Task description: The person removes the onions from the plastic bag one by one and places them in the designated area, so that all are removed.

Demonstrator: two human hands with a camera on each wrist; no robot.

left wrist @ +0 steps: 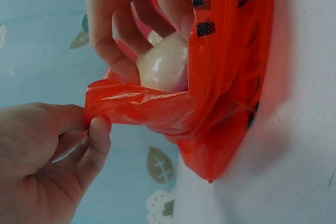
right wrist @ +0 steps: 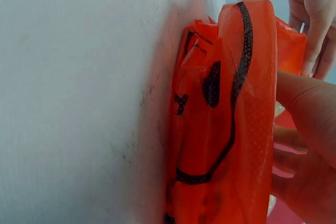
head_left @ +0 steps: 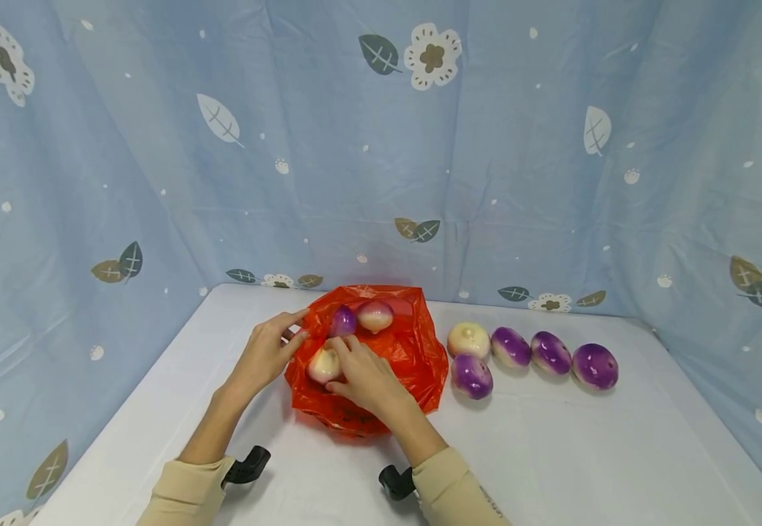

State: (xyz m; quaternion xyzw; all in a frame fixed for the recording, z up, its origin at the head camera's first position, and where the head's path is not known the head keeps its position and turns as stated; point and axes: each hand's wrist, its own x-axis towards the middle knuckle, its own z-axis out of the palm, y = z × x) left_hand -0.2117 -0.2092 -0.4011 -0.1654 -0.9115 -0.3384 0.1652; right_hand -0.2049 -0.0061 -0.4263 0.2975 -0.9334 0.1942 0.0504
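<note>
A red plastic bag (head_left: 427, 358) with black print stands open on the table, its rim spread wide. At its left rim, my left hand (head_left: 265, 354) pinches the plastic between thumb and fingers, as the left wrist view shows. My right hand (head_left: 369, 376) reaches into the bag and grips a glossy white-and-purple turnip (head_left: 321, 367) with its fingertips. In the left wrist view the pale side of this turnip (left wrist: 165, 66) shows above the rim. Behind it in the bag lie a purple turnip (head_left: 343, 321) and a paler turnip (head_left: 375, 316). The bag wall hides much of the right hand in the right wrist view.
Right of the bag, several turnips lie on the white table (head_left: 551, 453): a cream-side-up turnip (head_left: 469, 340), a purple turnip (head_left: 472, 376) just in front of it, and a row ending at the rightmost turnip (head_left: 595, 367). A blue patterned curtain (head_left: 328, 161) hangs behind.
</note>
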